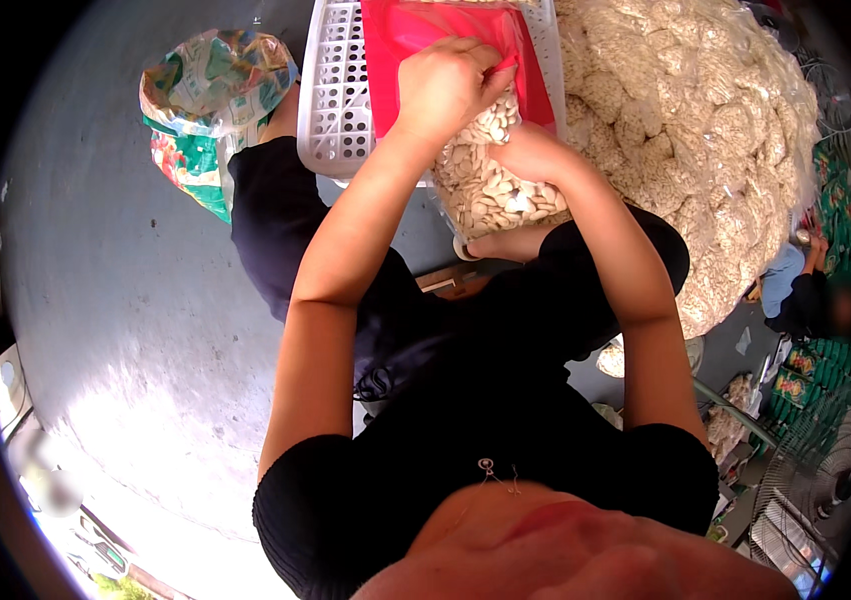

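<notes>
A clear plastic bag of pale, flat seeds, which look like pumpkin seeds, hangs at the near edge of a white perforated basket. My left hand is closed on the upper part of this bag, over a bright red sheet or tray lying on the basket. On the bag's right side, my right hand lies against the seeds. Its fingertips are hidden there, so their grip does not show.
At the right rises a large heap of seed-filled clear bags. An open green patterned sack stands by my left leg. Farther right are stacked green packets, another person and a standing fan.
</notes>
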A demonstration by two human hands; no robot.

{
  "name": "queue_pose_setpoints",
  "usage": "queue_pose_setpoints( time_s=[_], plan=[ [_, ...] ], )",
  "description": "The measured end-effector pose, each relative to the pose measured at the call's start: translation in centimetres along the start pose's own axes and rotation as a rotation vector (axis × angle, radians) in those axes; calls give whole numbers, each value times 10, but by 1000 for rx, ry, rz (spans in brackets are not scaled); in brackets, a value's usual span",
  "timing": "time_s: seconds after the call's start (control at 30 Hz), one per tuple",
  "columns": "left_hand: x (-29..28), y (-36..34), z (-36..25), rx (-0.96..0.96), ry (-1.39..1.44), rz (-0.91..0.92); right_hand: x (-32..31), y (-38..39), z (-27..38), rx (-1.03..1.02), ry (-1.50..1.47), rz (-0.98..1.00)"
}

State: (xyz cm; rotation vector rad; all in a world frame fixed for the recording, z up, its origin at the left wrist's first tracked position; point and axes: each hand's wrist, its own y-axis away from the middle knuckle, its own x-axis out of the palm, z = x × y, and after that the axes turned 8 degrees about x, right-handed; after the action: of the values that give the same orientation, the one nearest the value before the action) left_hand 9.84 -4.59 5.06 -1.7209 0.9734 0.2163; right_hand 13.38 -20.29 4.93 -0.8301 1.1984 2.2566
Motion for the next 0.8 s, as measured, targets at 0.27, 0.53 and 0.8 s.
queue_pose_setpoints(
  time_s=[0.27, 0.53, 0.8],
  plan=[
    [-16, 34, 10, 384, -107, 94, -10, -20, -45, 125, -914, 170],
    [-35, 89, 49, -304, -211, 726, 33, -30, -77, 149, -1532, 284],
    [-36, 100, -8, -368, 210, 683, 46, -35, -50, -325, -2030, 9]
  ],
)
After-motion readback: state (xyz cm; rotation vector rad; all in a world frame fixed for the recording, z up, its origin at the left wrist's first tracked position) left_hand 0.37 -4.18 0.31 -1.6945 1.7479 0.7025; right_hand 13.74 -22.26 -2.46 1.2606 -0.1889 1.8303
